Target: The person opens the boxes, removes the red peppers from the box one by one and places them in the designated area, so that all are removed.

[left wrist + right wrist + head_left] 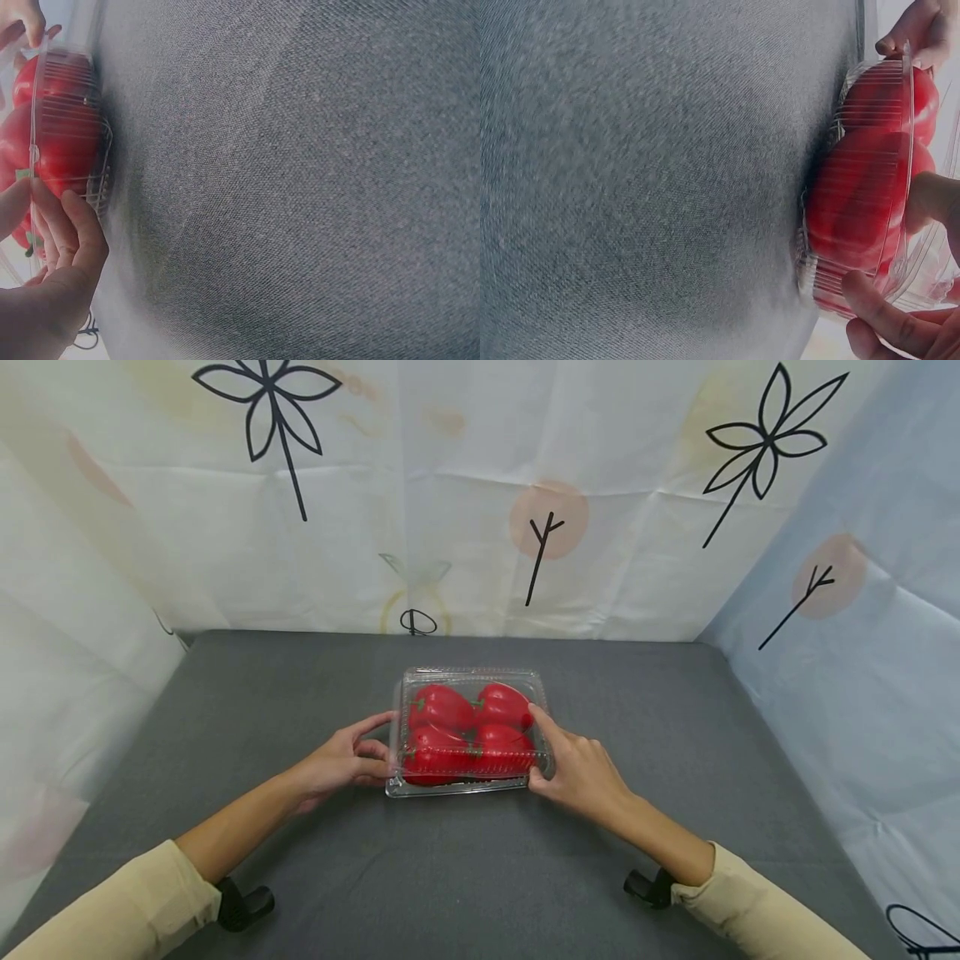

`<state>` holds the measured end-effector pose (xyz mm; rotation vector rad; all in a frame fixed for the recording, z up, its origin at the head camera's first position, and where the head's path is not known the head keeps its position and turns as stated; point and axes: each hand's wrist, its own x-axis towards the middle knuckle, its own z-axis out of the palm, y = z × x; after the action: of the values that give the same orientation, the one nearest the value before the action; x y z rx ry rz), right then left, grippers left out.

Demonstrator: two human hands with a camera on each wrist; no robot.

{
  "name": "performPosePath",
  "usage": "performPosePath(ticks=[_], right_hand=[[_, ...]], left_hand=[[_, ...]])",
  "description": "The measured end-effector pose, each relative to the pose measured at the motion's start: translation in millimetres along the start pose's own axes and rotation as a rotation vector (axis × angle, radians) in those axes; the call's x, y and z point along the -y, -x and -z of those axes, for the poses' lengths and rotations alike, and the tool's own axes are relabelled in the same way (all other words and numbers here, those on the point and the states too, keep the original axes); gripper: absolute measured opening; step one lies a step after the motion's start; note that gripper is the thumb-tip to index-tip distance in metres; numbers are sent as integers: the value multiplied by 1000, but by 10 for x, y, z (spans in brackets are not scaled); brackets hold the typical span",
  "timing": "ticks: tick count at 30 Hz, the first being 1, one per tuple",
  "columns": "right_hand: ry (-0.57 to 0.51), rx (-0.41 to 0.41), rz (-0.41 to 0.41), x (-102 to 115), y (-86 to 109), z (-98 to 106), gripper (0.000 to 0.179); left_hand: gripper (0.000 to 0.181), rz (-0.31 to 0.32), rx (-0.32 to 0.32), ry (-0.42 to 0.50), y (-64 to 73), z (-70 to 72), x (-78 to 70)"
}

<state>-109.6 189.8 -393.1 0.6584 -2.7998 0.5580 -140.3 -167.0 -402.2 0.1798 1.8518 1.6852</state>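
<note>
A clear plastic clamshell box (465,787) stands on the grey tabletop, with several glossy red bell peppers (441,706) inside. Green stems show on some of them. My left hand (348,762) holds the box's left side, thumb and fingers at the rim; the left wrist view shows the fingertips (75,206) against its ribbed wall. On the other side, my right hand (581,768) grips the right edge, its index finger reaching along the far part and its thumb at the near corner. In the right wrist view, a fingertip (859,289) lies against the ribbed side below the rim.
A grey cloth (465,877) covers the table. White patterned fabric (465,527) hangs behind its back edge, with more fabric along the left and right sides. Black bands (243,906) are worn at both wrists by the beige sleeves (150,902).
</note>
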Motion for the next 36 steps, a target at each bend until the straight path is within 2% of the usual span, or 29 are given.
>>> performPosePath(ticks=[10, 20, 24, 36], right_hand=[[94, -66, 33, -15, 30, 21, 78], [129, -24, 61, -31, 16, 88, 70], [121, -30, 62, -37, -3, 162, 69], [44, -138, 114, -107, -147, 393, 65]], left_hand=[[84, 8, -22, -15, 8, 46, -11], [86, 9, -5, 1, 4, 60, 6], [86, 8, -6, -5, -7, 66, 13], [82, 17, -10, -22, -33, 60, -16]])
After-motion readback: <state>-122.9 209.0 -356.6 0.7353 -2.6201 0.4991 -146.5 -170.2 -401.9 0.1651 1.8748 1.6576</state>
